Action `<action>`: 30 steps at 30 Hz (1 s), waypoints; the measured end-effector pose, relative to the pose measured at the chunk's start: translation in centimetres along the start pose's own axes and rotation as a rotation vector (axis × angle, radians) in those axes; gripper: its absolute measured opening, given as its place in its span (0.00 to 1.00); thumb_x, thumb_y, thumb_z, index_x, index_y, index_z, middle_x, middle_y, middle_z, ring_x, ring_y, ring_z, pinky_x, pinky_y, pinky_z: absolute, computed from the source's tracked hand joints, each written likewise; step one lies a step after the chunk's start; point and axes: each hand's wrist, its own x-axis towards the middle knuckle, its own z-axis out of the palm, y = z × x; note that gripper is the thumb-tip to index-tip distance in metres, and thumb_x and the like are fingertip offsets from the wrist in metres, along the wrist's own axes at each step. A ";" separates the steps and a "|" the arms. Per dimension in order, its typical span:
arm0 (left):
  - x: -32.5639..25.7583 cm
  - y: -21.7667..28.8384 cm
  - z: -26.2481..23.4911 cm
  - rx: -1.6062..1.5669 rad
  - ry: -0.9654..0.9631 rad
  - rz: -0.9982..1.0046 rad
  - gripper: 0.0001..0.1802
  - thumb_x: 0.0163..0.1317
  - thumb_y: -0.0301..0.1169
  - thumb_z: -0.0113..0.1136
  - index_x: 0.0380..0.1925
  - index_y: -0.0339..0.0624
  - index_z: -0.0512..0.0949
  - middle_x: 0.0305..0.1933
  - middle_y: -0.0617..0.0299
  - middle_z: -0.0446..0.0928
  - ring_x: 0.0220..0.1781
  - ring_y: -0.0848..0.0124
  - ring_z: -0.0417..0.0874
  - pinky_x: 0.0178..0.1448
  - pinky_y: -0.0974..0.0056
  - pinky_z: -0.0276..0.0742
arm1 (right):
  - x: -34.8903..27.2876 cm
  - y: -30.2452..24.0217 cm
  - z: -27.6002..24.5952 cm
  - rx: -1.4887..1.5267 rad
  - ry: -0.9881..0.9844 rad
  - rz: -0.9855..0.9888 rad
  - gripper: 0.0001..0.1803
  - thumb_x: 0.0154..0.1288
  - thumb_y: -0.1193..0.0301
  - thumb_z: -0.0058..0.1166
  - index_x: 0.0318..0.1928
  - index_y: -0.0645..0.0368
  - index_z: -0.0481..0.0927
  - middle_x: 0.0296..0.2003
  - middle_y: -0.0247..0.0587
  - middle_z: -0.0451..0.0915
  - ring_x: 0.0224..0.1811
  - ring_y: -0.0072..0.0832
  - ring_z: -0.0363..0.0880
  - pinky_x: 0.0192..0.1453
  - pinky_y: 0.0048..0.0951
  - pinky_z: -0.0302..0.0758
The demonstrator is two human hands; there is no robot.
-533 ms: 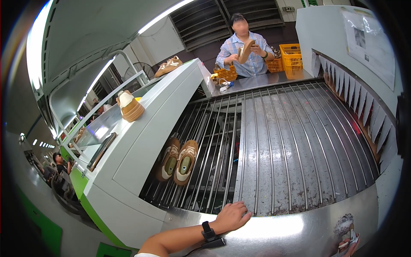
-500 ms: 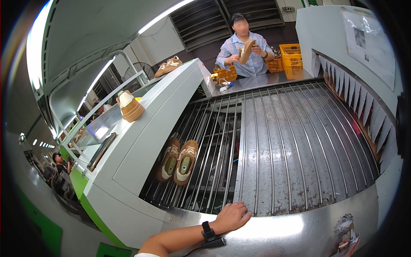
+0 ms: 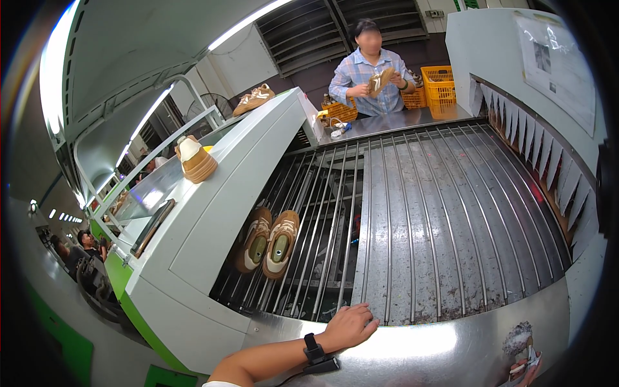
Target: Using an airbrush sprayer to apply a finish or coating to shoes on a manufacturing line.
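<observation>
My left hand (image 3: 349, 327) lies palm down on the front metal ledge, its fingertips at the edge of the conveyor and nothing held. A black band (image 3: 314, 349) circles that wrist. At the lower right, part of my right hand (image 3: 527, 372) shows with curled fingers around a small whitish thing (image 3: 532, 356) too unclear to name. Beyond my left hand, a pair of brown and white sneakers, a left shoe (image 3: 254, 240) and a right shoe (image 3: 282, 245), sits side by side on the conveyor's metal rods (image 3: 320, 251).
A single sneaker (image 3: 195, 159) and a dark flat device (image 3: 153, 227) rest on the grey machine housing (image 3: 213, 238) at left. More sneakers (image 3: 255, 99) lie farther back. Across the conveyor a co-worker (image 3: 367, 71) holds a brown sneaker (image 3: 382, 82). Hanging strips (image 3: 541, 143) line the right-hand opening.
The co-worker has lowered and turned the sneaker in their hands. The conveyor rods over the metal plate have shifted slightly right. My hands stay where they were.
</observation>
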 end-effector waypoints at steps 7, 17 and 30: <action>0.0 0.1 0.0 -0.008 0.018 0.004 0.23 0.67 0.43 0.46 0.29 0.34 0.80 0.41 0.50 0.80 0.61 0.55 0.74 0.55 0.54 0.70 | 0.2 0.4 -0.3 0.003 -0.020 -0.018 0.23 0.73 0.60 0.34 0.42 0.69 0.76 0.30 0.47 0.79 0.28 0.33 0.78 0.31 0.31 0.76; 0.0 0.2 -0.2 -0.028 -0.002 0.006 0.22 0.67 0.42 0.46 0.30 0.34 0.81 0.41 0.50 0.80 0.62 0.56 0.73 0.54 0.55 0.71 | 0.0 0.2 -0.1 0.003 0.013 0.018 0.23 0.73 0.60 0.34 0.43 0.70 0.75 0.31 0.48 0.80 0.28 0.33 0.79 0.31 0.31 0.77; 0.0 0.1 -0.2 -0.052 0.006 0.035 0.22 0.67 0.41 0.46 0.30 0.34 0.81 0.41 0.51 0.81 0.62 0.55 0.73 0.53 0.56 0.73 | 0.0 0.3 -0.2 -0.020 -0.001 -0.001 0.24 0.73 0.58 0.33 0.46 0.69 0.74 0.33 0.50 0.80 0.30 0.36 0.79 0.32 0.33 0.77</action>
